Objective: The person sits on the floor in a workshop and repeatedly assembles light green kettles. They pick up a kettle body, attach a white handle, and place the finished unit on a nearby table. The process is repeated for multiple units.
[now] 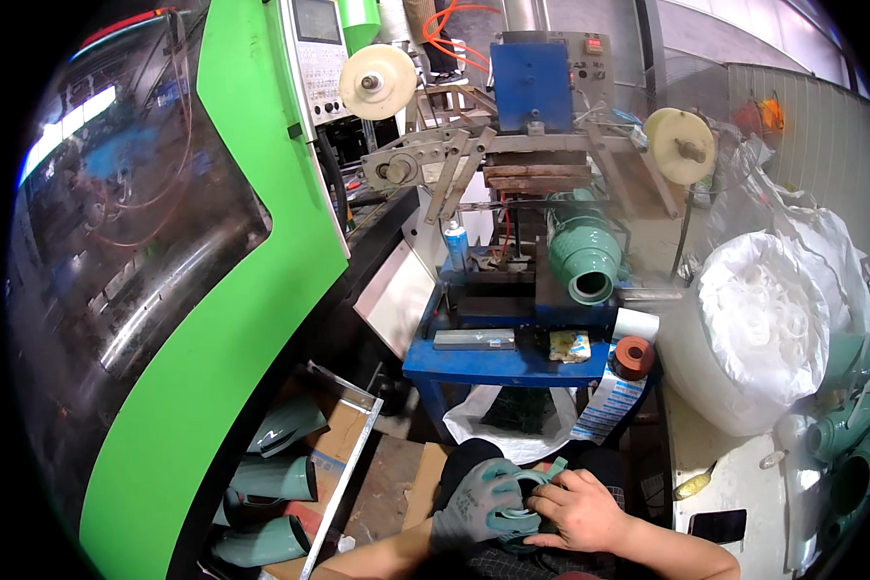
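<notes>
In my lap, my left hand [476, 503], in a grey work glove, is closed around a green ring-shaped plastic part [518, 525]. A short tab [556, 468] of the same green sticks up at its upper right. My bare right hand [582, 514] grips the part from the other side, its fingertips bent over the rim and into the opening. The fingers cover much of the part, so its full shape is hidden. Ahead, a glossy green bottle-shaped shell [584, 253] lies in the machine, its open mouth facing me.
A blue bench [483, 362] holds a metal bar, a label roll [634, 357] and a spray can [456, 246]. Below is a white sack [527, 447]. At left, green shells [273, 478] lie beside the green machine [251, 329]. At right are a phone [717, 525], a yellow-handled tool [694, 482] and a bulging bag [754, 329].
</notes>
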A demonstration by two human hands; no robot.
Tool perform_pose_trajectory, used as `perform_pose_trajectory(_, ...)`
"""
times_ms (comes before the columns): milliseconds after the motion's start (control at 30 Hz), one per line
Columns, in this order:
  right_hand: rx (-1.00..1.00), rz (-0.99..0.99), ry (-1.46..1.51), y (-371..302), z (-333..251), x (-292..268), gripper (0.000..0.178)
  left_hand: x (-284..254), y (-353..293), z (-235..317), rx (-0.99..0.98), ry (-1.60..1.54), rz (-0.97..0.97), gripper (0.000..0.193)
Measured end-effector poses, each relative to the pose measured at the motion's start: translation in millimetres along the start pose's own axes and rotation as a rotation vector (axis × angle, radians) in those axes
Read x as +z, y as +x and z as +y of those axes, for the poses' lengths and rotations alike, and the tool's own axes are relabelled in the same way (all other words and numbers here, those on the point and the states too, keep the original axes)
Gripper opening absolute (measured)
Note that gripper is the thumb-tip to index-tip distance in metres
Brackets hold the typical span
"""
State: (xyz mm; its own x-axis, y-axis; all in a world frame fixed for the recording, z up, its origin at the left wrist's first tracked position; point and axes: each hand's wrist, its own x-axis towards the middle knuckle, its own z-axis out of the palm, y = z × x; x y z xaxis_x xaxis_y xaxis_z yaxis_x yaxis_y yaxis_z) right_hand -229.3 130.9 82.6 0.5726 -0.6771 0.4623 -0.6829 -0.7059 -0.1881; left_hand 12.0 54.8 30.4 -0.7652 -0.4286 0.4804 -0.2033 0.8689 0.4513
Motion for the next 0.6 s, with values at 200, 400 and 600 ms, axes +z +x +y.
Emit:
perform_pose_trajectory(200, 0.145, -0.041, 0.072, 0.5, -3.6, 17.2, 0.043, -2.6, 12.3, 11.0, 0.076, 0.328, 0.049, 0.05)
perform_pose_trajectory(400, 0.093, 0.023, -0.014, -10.3, -0.7, 52.5, 0.031, -16.0, 22.6, 30.9, -0.153, 0.272, -0.005, 0.045)
perform_pose_trajectory(600, 0.06, 0.144, 0.033, -6.0, -2.0, 56.2, 0.025, -35.4, 67.7, 21.6, 0.036, 0.711, -0.331, 0.014)
